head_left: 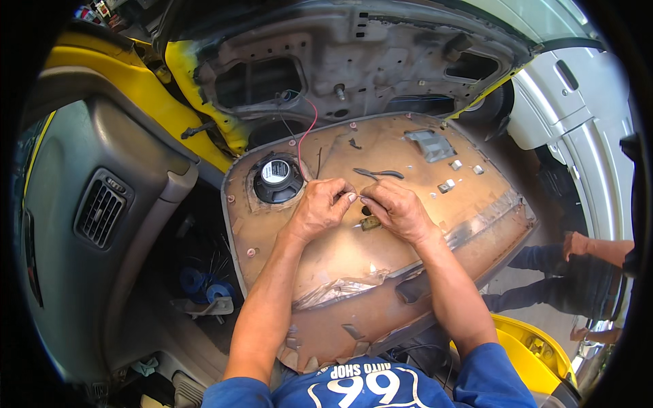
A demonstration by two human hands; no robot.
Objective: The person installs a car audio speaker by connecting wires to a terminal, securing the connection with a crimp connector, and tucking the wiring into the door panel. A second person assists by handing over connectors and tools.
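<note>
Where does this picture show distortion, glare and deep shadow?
Head view: the pale vehicle bends toward the fisheye rim; head view: light glints off the crumpled silvery strip on the brown panel; head view: the recess beside the dashboard lies in deep shadow.

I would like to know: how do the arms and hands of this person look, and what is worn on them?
The left hand and the right hand have no gloves. Both forearms are uncovered, without visible watch or bracelet. The short sleeves are blue, part of a blue shirt with white print.
</note>
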